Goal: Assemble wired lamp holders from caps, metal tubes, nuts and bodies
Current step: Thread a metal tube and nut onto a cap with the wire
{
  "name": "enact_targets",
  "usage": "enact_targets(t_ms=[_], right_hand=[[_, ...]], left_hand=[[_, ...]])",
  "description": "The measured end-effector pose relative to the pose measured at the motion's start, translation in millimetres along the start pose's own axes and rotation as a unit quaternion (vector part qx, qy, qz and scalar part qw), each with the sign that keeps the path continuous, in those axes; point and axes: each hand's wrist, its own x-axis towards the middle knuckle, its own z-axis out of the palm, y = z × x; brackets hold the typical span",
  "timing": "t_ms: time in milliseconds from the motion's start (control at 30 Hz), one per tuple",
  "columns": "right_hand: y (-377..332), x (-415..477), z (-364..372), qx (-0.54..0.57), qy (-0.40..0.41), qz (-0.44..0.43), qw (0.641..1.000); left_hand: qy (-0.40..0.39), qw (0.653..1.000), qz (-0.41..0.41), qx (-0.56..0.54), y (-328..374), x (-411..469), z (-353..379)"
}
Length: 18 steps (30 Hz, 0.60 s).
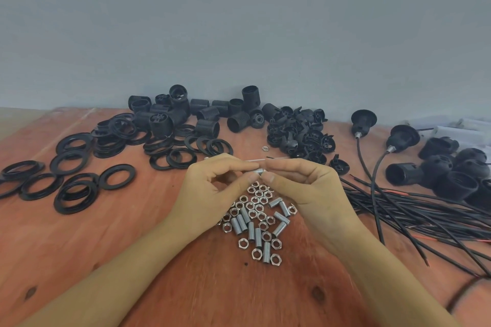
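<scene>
A threaded metal tube [259, 171] is held above the table between my two hands. My left hand [215, 191] pinches its left end and my right hand [305, 188] pinches its right end; whether a nut is on it is hidden by my fingertips. Below my hands lies a heap of loose metal tubes and hex nuts [257, 223]. Black caps [300, 135] are piled behind my right hand. Threaded black bodies [207, 114] lie along the wall.
Black rings [77, 180] spread over the left of the wooden table [132, 260]. A bundle of black wires [414, 210] runs off to the right. Two wired holders [362, 121] and more black parts [451, 170] sit at the far right. One stray nut [265, 148] lies alone.
</scene>
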Motion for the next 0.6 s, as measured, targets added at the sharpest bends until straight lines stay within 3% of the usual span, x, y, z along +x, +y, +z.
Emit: enact_targets(t_ms=[333, 600], right_hand=[[-1.1, -0.6, -0.1, -0.062, 0.007, -0.030, 0.998], [-4.3, -0.7, -3.6, -0.123, -0.033, -0.091, 0.988]], left_hand=[[0.001, 1.000, -0.005, 0.004, 0.8, 0.6, -3.5], [-0.030, 0.999, -0.020, 0.009, 3.8, 1.5, -5.6]])
